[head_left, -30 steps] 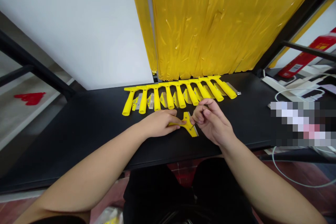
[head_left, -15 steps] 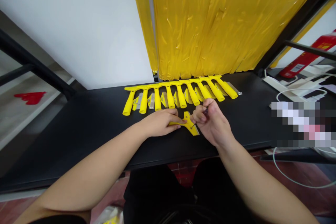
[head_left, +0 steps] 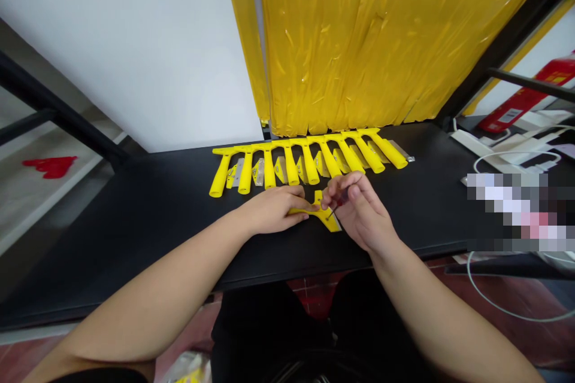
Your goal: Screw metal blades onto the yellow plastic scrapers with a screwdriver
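Note:
My left hand [head_left: 287, 208] is closed round the handle of a yellow scraper [head_left: 331, 220], pressing it to the black table. A thin metal blade edge shows along the scraper's right side. My right hand [head_left: 359, 206] grips a small screwdriver [head_left: 333, 212], its tip on the screw at the near end of the scraper head. Most of the screwdriver's handle is hidden by my fingers. Just behind my hands lies a row of several yellow scraper handles [head_left: 291, 166], with blades and small yellow plates in packets between them.
The black table [head_left: 148, 227] stretches to both sides. Yellow plastic sheeting [head_left: 359, 42] and a white panel [head_left: 135, 42] stand behind it. At the right are a white power strip [head_left: 478, 152], cables and a red package [head_left: 516, 105]. A plastic bag [head_left: 191, 370] sits below the table.
The fingers of my right hand have shifted and loosened round the screwdriver, the hand turning slightly. My left hand and the scraper stay in place.

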The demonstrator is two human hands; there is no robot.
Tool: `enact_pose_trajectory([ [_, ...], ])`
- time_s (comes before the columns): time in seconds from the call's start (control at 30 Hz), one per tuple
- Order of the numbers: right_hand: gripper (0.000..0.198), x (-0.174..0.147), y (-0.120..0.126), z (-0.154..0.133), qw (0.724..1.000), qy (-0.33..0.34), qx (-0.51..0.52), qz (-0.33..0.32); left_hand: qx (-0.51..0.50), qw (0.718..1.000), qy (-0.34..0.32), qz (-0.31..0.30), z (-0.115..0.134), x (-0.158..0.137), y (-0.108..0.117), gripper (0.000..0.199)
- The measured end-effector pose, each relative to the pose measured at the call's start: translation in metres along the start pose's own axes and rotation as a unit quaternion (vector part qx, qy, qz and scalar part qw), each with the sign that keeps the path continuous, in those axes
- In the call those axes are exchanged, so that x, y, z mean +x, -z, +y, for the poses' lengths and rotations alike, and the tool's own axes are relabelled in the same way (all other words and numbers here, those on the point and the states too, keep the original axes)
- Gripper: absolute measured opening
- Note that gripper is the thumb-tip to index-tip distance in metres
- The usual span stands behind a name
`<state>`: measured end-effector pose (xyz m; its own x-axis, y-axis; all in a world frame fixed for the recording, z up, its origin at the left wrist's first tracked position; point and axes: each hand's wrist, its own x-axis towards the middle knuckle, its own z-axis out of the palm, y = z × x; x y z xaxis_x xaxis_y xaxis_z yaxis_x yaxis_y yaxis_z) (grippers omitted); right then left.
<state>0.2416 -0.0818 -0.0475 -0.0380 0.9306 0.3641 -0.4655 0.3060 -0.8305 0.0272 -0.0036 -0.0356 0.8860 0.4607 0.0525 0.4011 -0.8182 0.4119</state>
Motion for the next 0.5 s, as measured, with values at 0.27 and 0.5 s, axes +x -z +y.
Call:
enact_pose_trajectory([
  [0.27,0.039,0.0015,-0.0017,-0.0006,0.999,-0.030,0.037,0.022,0.006,1.000,-0.003,-0.009,0.0011,0.0007,0.0007,0.035],
  [0.5,0.041,0.0013,-0.0015,-0.0008,1.000,-0.012,-0.004,0.023,0.004,1.000,-0.006,-0.003,0.0017,0.0006,0.0009,0.034],
])
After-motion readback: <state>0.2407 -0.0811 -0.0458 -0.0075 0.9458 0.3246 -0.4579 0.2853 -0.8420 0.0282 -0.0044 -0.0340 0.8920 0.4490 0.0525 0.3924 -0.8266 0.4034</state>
